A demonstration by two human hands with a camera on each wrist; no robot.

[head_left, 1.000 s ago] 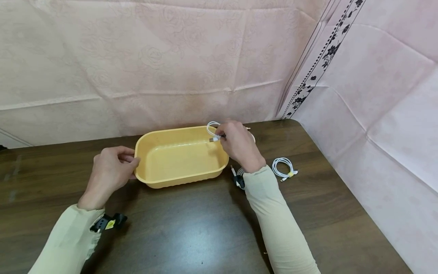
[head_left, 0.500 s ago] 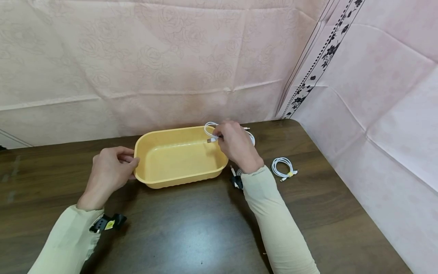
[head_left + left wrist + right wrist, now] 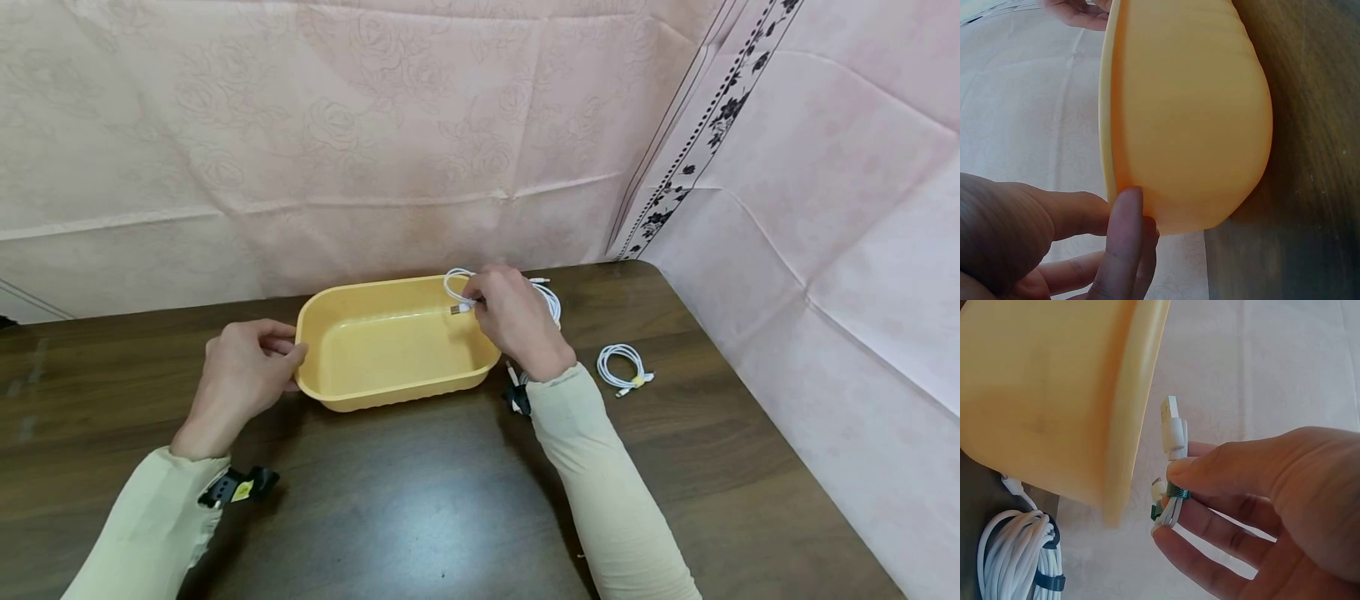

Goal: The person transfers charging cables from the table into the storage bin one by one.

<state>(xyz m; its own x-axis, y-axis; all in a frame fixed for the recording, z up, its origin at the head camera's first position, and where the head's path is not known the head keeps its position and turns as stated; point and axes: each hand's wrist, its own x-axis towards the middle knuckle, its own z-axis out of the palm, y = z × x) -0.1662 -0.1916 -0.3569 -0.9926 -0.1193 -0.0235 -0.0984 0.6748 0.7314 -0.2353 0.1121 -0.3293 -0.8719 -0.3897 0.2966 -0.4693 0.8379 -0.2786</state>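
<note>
A yellow plastic tub (image 3: 390, 350) stands on the dark wooden table near its back edge. At the tub's left end my left hand (image 3: 243, 375) pinches the rim; in the left wrist view a finger (image 3: 1125, 234) presses the outer wall. Over the tub's right end, my right hand (image 3: 517, 317) pinches a coiled white USB cable (image 3: 457, 283). The right wrist view shows its metal USB plug (image 3: 1170, 409) pointing up and a dark green tie (image 3: 1177, 490) round it, between thumb and fingers. My palm hides part of the coil in the head view.
Right of the tub lie more coiled cables: one white coil (image 3: 551, 300) behind my right hand, one with black straps (image 3: 1019, 553) by my wrist, and one with a yellow tie (image 3: 621, 367) farther right. A patterned cloth (image 3: 375, 167) hangs behind the table.
My right hand has shifted slightly left with the USB cable, uncovering more of the coil behind it. The left hand stays at the tub's rim.
</note>
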